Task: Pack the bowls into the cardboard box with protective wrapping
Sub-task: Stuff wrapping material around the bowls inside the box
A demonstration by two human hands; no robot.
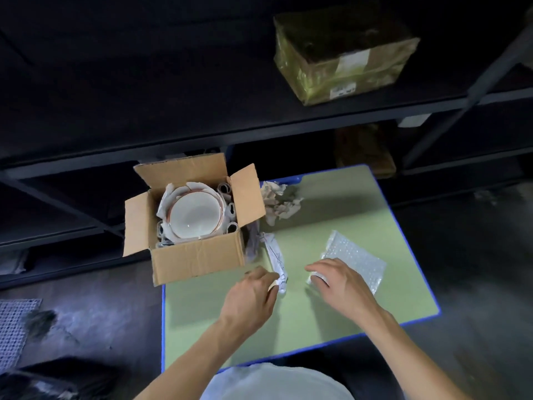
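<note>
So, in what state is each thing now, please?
Box: open, flaps up.
Bowl: upright in box, wrapping around it.
Paper twist: on table, left hand pinches its end.
Bubble wrap: flat, right hand touches its corner.
Loose paper: crumpled, beside box.
Parcel: taped shut.
</note>
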